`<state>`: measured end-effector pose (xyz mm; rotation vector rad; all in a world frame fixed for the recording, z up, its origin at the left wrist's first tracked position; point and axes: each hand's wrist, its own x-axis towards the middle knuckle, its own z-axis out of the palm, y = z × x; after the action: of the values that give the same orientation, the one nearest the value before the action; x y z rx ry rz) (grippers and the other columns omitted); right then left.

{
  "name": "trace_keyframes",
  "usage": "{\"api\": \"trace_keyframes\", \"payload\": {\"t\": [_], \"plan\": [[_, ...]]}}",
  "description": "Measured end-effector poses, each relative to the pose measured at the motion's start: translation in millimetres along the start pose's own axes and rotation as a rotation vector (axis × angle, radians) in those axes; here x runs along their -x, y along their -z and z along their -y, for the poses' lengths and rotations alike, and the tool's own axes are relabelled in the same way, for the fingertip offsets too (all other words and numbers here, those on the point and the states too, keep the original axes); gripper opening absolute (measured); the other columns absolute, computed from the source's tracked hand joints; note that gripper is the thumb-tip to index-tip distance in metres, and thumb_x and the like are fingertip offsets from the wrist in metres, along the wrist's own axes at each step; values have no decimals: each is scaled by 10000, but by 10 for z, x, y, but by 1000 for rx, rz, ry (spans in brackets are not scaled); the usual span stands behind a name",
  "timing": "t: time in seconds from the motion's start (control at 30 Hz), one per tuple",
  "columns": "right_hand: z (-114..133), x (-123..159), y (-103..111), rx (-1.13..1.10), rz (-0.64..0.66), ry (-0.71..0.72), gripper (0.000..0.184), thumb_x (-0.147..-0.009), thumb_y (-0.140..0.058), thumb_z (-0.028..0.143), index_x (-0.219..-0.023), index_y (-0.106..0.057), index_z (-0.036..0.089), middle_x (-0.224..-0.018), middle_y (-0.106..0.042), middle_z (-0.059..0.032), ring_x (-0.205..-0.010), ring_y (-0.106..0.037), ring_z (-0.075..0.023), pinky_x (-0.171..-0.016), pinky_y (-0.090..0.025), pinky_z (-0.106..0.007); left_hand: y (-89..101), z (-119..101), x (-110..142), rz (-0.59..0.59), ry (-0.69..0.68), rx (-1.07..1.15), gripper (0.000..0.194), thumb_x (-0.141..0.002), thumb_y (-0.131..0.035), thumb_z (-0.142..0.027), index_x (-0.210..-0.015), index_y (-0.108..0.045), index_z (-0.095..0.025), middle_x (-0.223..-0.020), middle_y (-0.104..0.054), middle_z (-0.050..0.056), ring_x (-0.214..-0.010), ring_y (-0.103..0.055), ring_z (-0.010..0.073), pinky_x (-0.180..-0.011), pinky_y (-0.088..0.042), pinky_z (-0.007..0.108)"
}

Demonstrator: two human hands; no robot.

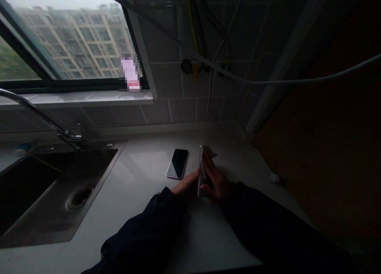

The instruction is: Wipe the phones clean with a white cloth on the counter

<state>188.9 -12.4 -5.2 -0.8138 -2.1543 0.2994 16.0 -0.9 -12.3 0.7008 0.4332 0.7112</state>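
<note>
Head cam looking down at a pale kitchen counter, with both arms in dark navy sleeves coming in from the bottom. The left hand and right hand are closed in on a thin silver slab, which stands on its long edge, tilted a bit, right between them. The left fingers press its lower side and the right fingers lie flat against the other face. Can't really tell what the slab is from this angle. A pale scrap, maybe cloth, pokes out at its top end.

Just left of the grip, a black smartphone lies flat, screen up, near the left hand but not touching it. Further left and well apart from the hands is the rim of a steel sink, with its drain and a curved faucet beyond. Behind the grip, the counter runs back to a tiled wall, with a window sill up top holding a pixelated pink item. Off to the right of the hands, a white cable ends in a plug near the counter's right edge, and past that edge is a dark brown panel.
</note>
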Motion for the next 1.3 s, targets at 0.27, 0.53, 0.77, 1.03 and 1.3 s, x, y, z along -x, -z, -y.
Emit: {"api": "trace_keyframes", "payload": {"t": [0.27, 0.53, 0.77, 1.03, 1.3], "plan": [[-50, -17, -8, 35, -68, -16, 804, -1030, -336, 602, -1641, -82, 146, -1718, -45, -106, -1573, -85, -336, -1272, -229, -540, 78, 33, -15, 56, 43, 63, 691, -831, -663, -665, -1293, -670, -152, -1220, -720, 166, -1102, -691, 311, -1000, -500, 424], [23, 2, -43, 69, -41, 45, 791, -1030, -320, 611, -1638, -121, 145, -1714, -89, -112, -1573, -103, -336, -1267, -238, -550, 40, 0, -15, 1, -4, 101, 564, -1012, -449, -516, -1414, -585, -144, -1327, -671, 136, -1313, -570, 303, -1114, -395, 400], [-8, -28, -7, 121, -137, -61, 754, -1047, -306, 548, -1642, -50, 162, -1721, -44, -84, -1576, -83, -331, -1276, -206, -564, 116, 32, 26, 44, 165, -4, 781, -816, -662, -686, -1336, -613, -105, -1087, -740, 193, -952, -723, 330, -860, -541, 451], [-11, 1, -36, 96, -16, 77, 791, -1032, -333, 597, -1639, -103, 145, -1715, -79, -114, -1571, -114, -342, -1264, -245, -551, 73, 11, -6, 18, 22, 101, 672, -901, -618, -590, -1424, -564, -170, -1275, -693, 149, -1241, -617, 323, -1106, -400, 439], [13, -1, -61, 116, -134, -28, 778, -1042, -348, 536, -1642, -11, 173, -1720, -19, -94, -1573, -93, -345, -1259, -233, -585, 44, 22, 16, -14, 89, -9, 668, -851, -661, -622, -1329, -645, -156, -1170, -737, 158, -1137, -672, 366, -1008, -488, 482]]}}
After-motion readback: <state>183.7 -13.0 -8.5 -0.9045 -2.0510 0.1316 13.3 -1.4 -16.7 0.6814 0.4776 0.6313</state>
